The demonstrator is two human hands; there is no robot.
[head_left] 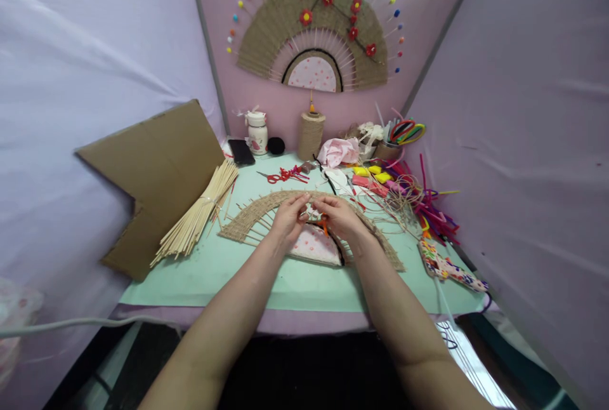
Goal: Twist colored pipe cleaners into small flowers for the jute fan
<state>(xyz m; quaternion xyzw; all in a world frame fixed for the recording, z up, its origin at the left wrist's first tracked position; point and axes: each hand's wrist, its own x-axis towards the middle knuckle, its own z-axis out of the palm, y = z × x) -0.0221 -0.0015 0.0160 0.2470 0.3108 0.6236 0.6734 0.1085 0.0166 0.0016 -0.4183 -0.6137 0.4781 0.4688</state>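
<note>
My left hand (290, 219) and my right hand (339, 214) meet fingertip to fingertip above a half-round woven fan (250, 214) lying on the table. An orange pipe cleaner (325, 226) hangs from the fingers of my right hand. The fingers of my left hand are pinched together; what they hold, if anything, is too small to make out. Under my hands, the fan's inner half-circle of white cloth with pink spots (311, 246) has a black edging. Thin sticks run between this piece and the burlap band, and my hands hide part of them.
A bundle of thin sticks (195, 218) leans by a cardboard sheet (162, 175) on the left. Red scissors (273, 178) lie behind the fan. Purple pipe cleaners (435, 213) and a glue gun in patterned cloth (445, 265) are on the right. A finished fan (271, 35) hangs behind.
</note>
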